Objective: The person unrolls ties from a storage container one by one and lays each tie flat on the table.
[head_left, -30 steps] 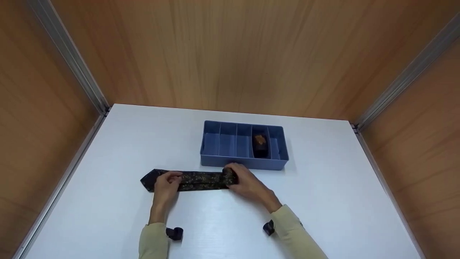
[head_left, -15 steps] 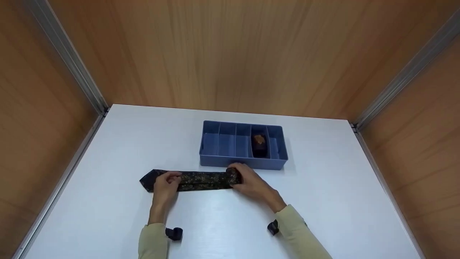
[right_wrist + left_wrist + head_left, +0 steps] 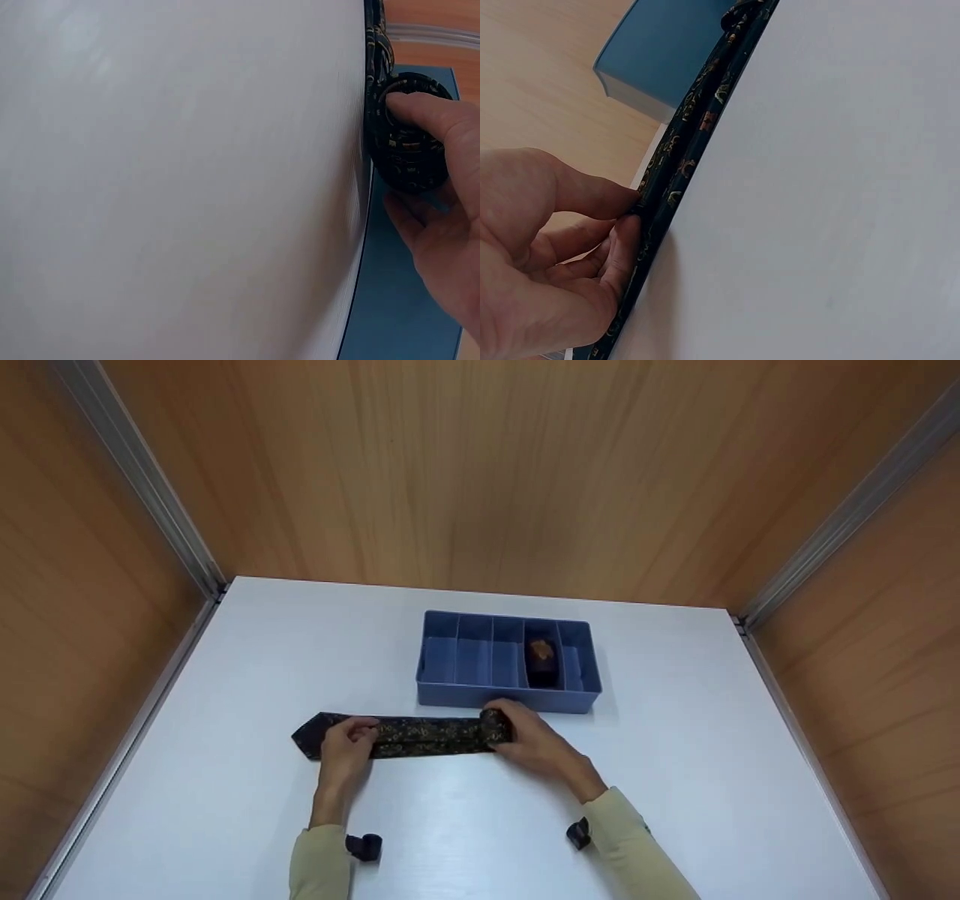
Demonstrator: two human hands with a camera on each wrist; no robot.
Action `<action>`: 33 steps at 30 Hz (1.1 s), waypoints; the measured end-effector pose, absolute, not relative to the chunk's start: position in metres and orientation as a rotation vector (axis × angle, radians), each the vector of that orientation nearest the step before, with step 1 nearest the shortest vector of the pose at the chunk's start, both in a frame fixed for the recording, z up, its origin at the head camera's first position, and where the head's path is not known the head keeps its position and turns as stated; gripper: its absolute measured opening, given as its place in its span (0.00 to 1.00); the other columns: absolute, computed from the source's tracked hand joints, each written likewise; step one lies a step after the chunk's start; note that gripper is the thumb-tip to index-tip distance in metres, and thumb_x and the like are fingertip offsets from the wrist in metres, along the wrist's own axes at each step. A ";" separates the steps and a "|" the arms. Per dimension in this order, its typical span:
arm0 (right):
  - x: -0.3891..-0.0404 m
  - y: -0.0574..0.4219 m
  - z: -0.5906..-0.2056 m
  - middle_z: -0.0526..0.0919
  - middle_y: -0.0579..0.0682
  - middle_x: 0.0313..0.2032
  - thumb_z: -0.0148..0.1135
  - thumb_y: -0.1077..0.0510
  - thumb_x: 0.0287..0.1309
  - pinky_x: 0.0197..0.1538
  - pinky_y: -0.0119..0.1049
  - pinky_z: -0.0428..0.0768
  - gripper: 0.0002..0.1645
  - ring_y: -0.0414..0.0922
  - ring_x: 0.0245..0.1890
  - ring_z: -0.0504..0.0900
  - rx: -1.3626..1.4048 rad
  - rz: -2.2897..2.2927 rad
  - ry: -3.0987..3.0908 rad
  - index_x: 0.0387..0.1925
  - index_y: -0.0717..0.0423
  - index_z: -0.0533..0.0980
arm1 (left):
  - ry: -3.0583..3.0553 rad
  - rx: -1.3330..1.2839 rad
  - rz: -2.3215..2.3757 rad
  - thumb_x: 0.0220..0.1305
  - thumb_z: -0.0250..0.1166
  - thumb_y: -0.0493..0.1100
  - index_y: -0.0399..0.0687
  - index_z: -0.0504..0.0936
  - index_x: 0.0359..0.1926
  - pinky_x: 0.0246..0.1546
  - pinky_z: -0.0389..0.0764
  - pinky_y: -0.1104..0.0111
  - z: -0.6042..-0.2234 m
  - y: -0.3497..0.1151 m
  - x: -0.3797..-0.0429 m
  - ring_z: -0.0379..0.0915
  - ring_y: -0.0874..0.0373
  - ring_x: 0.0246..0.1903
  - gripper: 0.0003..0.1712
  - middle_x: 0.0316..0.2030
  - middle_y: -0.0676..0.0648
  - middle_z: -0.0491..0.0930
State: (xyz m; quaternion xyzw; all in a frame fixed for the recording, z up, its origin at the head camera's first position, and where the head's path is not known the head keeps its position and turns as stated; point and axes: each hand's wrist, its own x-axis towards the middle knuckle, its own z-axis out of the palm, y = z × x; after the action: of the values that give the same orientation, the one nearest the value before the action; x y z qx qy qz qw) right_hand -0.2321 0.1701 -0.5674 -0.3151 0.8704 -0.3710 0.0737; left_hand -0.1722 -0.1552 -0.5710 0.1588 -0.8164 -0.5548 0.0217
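Observation:
A dark necktie [image 3: 427, 737] with a small gold pattern lies across the white table, its pointed end [image 3: 309, 736] at the left. The right end is coiled into a roll [image 3: 412, 157]. My left hand [image 3: 347, 746] pinches the flat part near the point; in the left wrist view, thumb and fingertips meet at the fabric [image 3: 676, 154]. My right hand [image 3: 531, 739] grips the coil from the right, its thumb pressing on the side of the spiral in the right wrist view. The coil's far side is hidden by that hand.
A blue divided box [image 3: 510, 700] stands just behind the tie. One of its compartments holds a dark rolled item [image 3: 542, 664] with an orange-brown motif. Wooden panels [image 3: 480, 472] enclose the white table [image 3: 225, 675] at the back and sides.
My right hand has shifted slightly to the right together with the coil. The flat stretch between the hands is a little longer. My left hand stays in place.

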 end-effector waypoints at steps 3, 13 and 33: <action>-0.232 0.173 -0.567 0.77 0.49 0.61 0.73 0.62 0.60 0.68 0.48 0.70 0.31 0.47 0.65 0.73 -0.944 -1.108 2.614 0.63 0.49 0.73 | -2.536 0.487 -1.712 0.72 0.62 0.35 0.36 0.86 0.51 0.37 0.73 0.68 -0.570 -0.155 -0.171 0.73 0.56 0.37 0.12 0.39 0.43 0.82; -0.232 0.182 -0.568 0.75 0.45 0.64 0.72 0.61 0.62 0.67 0.46 0.72 0.32 0.44 0.66 0.72 -0.935 -1.133 2.583 0.66 0.51 0.71 | -2.544 0.469 -1.684 0.71 0.62 0.35 0.36 0.86 0.51 0.35 0.72 0.69 -0.570 -0.155 -0.171 0.73 0.57 0.34 0.12 0.38 0.43 0.82; -0.233 0.200 -0.570 0.76 0.46 0.63 0.73 0.62 0.62 0.68 0.46 0.70 0.32 0.45 0.67 0.72 -0.956 -1.133 2.600 0.65 0.53 0.72 | -2.557 0.457 -1.771 0.73 0.60 0.35 0.33 0.84 0.52 0.38 0.75 0.68 -0.564 -0.158 -0.172 0.77 0.51 0.41 0.12 0.42 0.39 0.83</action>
State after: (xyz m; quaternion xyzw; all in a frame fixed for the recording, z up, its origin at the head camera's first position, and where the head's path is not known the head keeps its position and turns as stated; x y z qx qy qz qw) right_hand -0.2326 0.2005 -0.5697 -0.3185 0.8664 -0.3774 0.0743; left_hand -0.1717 -0.1583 -0.5642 0.1455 -0.8134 -0.5633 -0.0011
